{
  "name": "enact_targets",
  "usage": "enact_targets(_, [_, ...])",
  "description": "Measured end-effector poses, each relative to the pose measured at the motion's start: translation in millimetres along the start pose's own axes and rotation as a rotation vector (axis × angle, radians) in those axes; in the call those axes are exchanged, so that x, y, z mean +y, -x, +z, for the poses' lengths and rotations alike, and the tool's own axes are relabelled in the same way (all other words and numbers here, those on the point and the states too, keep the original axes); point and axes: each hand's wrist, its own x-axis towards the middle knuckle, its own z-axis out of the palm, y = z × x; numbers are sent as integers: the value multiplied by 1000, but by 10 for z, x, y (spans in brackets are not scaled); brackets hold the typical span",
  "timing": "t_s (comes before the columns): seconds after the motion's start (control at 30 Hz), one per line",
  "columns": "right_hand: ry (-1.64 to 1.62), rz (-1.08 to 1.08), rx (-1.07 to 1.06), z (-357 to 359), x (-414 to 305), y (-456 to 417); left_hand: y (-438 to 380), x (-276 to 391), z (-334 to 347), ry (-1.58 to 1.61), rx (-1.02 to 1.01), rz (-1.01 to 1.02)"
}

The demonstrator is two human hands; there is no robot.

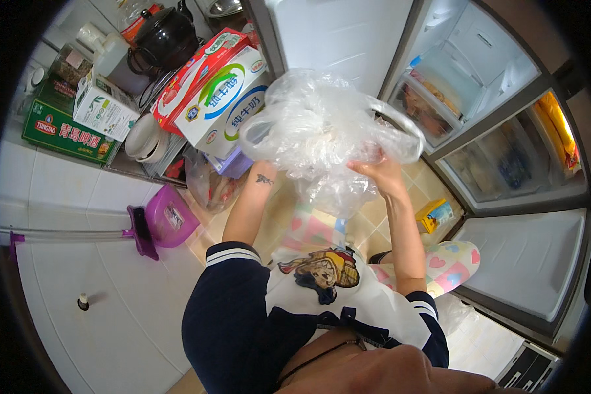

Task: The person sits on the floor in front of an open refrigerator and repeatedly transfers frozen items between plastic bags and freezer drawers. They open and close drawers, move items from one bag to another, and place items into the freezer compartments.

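A large bundle of clear plastic bags (320, 123) is held up before my chest, in front of the opened refrigerator door. My right hand (381, 172) grips the bundle at its lower right, thumb across the crinkled film. On the left my forearm, with a small tattoo, reaches up to the bundle; the hand itself is hidden behind the plastic. One bag handle loops out at the upper right and another loop bulges at the left. The plastic blurs whatever lies inside or behind it.
At right, the refrigerator (453, 147) stands open with filled drawers; a yellow box (433, 215) lies on the floor beside it. Milk cartons (221, 103), a black teapot (165, 39) and a green beer box (64, 130) crowd the left shelf. Below are a purple dustpan (170, 216) and broom (142, 234).
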Motion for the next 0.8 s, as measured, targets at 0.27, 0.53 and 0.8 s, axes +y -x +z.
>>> enact_targets(0.27, [559,-587,-173,462,-256,95,105,7,268,-900,210,252])
enact_targets(0.53, [669,-713,-15,124,104,-377,130,156,386,-791,39,373])
enact_targets(0.8, [1570,-843,125,-185,-225,4,-32,455,270,-804,175,432])
